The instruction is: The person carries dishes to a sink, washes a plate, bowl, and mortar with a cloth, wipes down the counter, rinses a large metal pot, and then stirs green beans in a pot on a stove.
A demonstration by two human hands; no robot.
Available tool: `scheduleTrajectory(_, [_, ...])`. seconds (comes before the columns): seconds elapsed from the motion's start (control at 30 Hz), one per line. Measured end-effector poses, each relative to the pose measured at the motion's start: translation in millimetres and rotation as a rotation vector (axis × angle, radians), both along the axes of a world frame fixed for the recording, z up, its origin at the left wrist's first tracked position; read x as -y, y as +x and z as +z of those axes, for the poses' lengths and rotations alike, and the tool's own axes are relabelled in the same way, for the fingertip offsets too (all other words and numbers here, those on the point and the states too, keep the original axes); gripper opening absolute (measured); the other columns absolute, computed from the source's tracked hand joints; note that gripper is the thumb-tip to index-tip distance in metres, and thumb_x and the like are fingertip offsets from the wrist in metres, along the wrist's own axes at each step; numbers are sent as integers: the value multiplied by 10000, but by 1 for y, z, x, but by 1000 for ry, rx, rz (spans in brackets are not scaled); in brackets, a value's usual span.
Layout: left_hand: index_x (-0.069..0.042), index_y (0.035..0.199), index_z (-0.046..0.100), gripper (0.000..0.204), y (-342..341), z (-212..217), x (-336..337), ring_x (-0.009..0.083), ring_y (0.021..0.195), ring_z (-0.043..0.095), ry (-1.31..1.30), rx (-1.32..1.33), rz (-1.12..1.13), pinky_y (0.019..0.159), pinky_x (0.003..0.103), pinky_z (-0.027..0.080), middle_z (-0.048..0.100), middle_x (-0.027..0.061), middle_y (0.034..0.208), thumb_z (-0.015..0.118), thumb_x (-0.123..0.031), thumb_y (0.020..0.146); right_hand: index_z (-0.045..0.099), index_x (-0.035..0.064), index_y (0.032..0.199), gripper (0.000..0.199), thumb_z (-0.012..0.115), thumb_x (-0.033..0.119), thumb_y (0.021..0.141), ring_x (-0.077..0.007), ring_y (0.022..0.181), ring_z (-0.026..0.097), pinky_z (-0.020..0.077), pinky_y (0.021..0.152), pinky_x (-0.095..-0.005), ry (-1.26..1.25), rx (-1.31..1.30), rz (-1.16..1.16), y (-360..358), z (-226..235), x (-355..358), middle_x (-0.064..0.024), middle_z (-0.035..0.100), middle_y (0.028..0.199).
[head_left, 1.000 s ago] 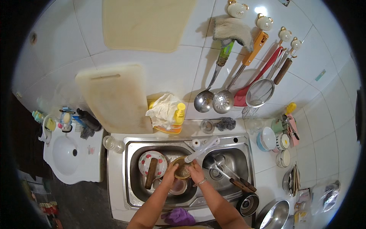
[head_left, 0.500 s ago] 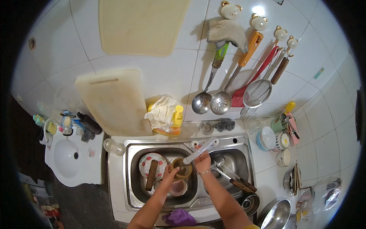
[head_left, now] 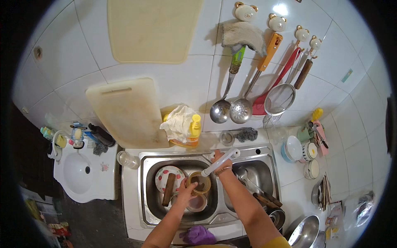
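Left hand (head_left: 185, 191) clamps bowl (head_left: 204, 187), mouth up, axis near vertical; right fingers (head_left: 216, 155): can't tell.

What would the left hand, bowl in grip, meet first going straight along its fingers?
Likely the lower end of the white spout: the left hand, on the tan bowl, points up and right toward it. Depth is unclear; it may pass beneath.

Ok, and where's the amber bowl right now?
In the head view, the amber bowl is at the right half of the left basin, held by the left hand, under the white spout, right of the spotted plate.
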State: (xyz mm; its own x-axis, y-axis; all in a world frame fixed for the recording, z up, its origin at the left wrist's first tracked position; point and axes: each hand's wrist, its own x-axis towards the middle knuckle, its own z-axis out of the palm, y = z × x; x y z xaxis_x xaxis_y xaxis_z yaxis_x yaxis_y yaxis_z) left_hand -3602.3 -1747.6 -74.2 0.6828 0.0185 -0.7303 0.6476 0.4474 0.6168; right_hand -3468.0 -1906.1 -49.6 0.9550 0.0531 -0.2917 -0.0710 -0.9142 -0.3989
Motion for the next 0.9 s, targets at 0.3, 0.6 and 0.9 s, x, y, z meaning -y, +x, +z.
scheduleTrajectory(0.3, [-155, 1237, 361, 716, -14, -3, -14, 307, 1026, 516, -550, -156, -191, 771, 475, 473, 467, 113, 1181, 355, -682, 752, 237, -30, 1295, 897, 745, 281, 624, -310, 1158, 385, 309, 970, -367, 789, 102, 263, -127, -23, 7, -220, 355, 1261])
scheduleTrajectory(0.6, [-7, 1140, 437, 858, -31, -28, -36, 248, 760, 615, -150, -73, -493, 683, 379, 494, 605, 161, 846, 244, -742, 743, 424, 99, 1188, 553, 608, 378, 748, -282, 1004, 516, 438, 805, -501, 1331, -765, -732, -121, -36, 0, -142, 502, 1122])
scheduleTrajectory(0.9, [-12, 933, 584, 410, -34, -39, -92, 344, 823, 574, 1333, 144, -609, 722, 427, 454, 595, 205, 866, 626, -356, 716, 421, 147, 1210, 598, 519, 520, 752, -330, 1046, 486, 412, 804, -561, 1717, -974, -911, -133, -4, 11, -122, 486, 1171])
